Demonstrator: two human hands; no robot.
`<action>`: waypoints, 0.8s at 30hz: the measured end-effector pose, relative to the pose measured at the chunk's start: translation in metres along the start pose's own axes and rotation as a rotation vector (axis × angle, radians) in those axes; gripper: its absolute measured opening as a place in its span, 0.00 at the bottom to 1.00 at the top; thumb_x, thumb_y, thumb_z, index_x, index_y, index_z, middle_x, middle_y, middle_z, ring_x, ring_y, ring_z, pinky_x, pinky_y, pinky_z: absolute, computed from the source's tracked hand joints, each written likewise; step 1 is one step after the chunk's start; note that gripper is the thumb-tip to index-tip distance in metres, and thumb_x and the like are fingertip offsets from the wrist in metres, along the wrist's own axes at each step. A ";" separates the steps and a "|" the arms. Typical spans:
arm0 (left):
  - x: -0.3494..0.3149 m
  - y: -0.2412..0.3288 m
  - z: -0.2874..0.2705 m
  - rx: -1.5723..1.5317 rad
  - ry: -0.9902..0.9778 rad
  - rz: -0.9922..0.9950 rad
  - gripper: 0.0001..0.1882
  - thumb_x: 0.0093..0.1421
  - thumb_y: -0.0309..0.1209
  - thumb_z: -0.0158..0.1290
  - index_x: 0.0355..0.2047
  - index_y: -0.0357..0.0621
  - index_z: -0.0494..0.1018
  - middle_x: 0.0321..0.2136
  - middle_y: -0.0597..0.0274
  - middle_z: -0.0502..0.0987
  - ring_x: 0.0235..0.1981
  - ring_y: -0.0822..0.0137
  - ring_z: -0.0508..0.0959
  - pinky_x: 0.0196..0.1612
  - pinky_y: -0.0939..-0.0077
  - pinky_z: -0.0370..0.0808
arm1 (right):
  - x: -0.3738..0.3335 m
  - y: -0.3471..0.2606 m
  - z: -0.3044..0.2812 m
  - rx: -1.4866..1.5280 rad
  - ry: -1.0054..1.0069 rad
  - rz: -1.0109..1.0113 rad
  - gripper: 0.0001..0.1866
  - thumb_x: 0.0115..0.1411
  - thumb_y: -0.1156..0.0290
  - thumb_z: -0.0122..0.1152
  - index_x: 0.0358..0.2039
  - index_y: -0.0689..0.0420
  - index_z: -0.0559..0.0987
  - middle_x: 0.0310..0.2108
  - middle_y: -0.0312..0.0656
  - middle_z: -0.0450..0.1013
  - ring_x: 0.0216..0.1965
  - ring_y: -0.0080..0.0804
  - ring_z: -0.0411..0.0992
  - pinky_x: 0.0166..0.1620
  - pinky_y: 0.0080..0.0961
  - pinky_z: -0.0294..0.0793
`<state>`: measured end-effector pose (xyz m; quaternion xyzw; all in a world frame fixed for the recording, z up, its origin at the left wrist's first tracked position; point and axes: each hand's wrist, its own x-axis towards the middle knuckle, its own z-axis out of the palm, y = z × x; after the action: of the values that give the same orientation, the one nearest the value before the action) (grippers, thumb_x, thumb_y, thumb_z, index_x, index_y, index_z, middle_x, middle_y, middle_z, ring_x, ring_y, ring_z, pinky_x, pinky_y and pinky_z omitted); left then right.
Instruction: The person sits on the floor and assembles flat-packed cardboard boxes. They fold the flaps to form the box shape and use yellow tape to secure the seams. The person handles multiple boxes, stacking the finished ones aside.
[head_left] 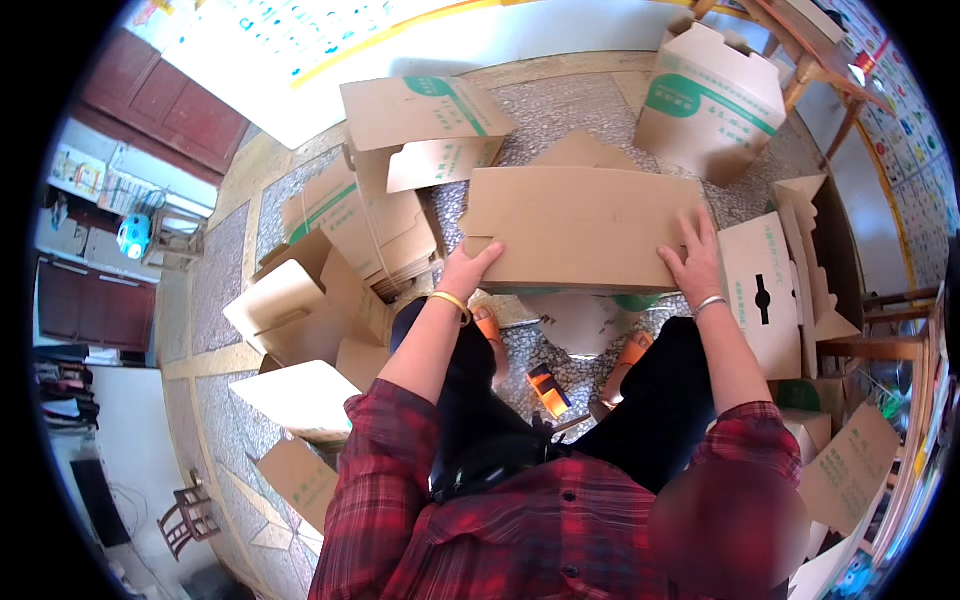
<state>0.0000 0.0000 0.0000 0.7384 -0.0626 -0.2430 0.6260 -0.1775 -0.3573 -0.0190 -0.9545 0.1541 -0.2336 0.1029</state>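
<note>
A brown cardboard box (pixel 580 225) lies in front of me at knee height, its plain side facing up. My left hand (pixel 470 270) rests at its near left corner, thumb on the upper face and the other fingers hidden at the edge. Over the right end, my right hand (pixel 695 258) lies with its fingers spread on the cardboard. A pale, torn-looking surface (pixel 580 325) shows just below the box's near edge. Between my feet a small orange and dark packet (pixel 548 390) lies on the floor.
Open cartons (pixel 320 300) and a flattened stack (pixel 400 240) are at my left. A closed-up carton with handle flaps (pixel 710 105) stands far right. More cartons (pixel 765 290) crowd my right, near a wooden chair (pixel 870 345). A small chair (pixel 187 522) stands far left.
</note>
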 end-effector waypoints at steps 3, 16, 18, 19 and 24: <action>-0.015 -0.004 0.012 -0.098 -0.016 -0.031 0.31 0.52 0.40 0.62 0.50 0.32 0.66 0.41 0.53 0.76 0.41 0.66 0.76 0.45 0.74 0.72 | -0.008 -0.008 -0.019 0.271 0.007 0.416 0.50 0.41 0.51 0.72 0.61 0.58 0.58 0.56 0.56 0.61 0.58 0.51 0.59 0.58 0.37 0.61; -0.069 0.054 -0.035 -0.035 0.066 0.000 0.31 0.53 0.41 0.60 0.50 0.32 0.66 0.43 0.54 0.75 0.41 0.66 0.76 0.46 0.75 0.72 | -0.022 -0.080 -0.096 0.516 -0.100 0.479 0.36 0.45 0.53 0.68 0.49 0.63 0.68 0.39 0.56 0.74 0.41 0.50 0.73 0.43 0.37 0.72; -0.089 0.062 -0.042 -0.059 0.125 0.017 0.31 0.52 0.41 0.61 0.50 0.31 0.66 0.42 0.54 0.75 0.42 0.67 0.75 0.47 0.75 0.71 | -0.027 -0.102 -0.111 0.544 -0.080 0.491 0.37 0.45 0.54 0.68 0.50 0.63 0.67 0.38 0.56 0.74 0.41 0.49 0.74 0.43 0.36 0.72; -0.094 0.057 -0.044 -0.059 0.139 0.049 0.31 0.52 0.41 0.61 0.50 0.31 0.66 0.42 0.54 0.75 0.42 0.67 0.75 0.47 0.75 0.71 | -0.030 -0.110 -0.118 0.554 -0.072 0.497 0.37 0.46 0.54 0.68 0.50 0.64 0.67 0.38 0.56 0.74 0.40 0.49 0.74 0.43 0.36 0.73; -0.113 0.045 -0.052 -0.065 0.199 0.186 0.32 0.52 0.40 0.62 0.51 0.31 0.65 0.43 0.54 0.75 0.42 0.67 0.75 0.47 0.75 0.71 | -0.036 -0.122 -0.130 0.522 0.039 0.437 0.39 0.45 0.56 0.69 0.53 0.65 0.65 0.38 0.56 0.74 0.40 0.48 0.74 0.42 0.35 0.73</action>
<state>-0.0670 0.0817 0.0799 0.7291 -0.0602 -0.1114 0.6726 -0.2398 -0.2481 0.1122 -0.8358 0.2917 -0.2557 0.3886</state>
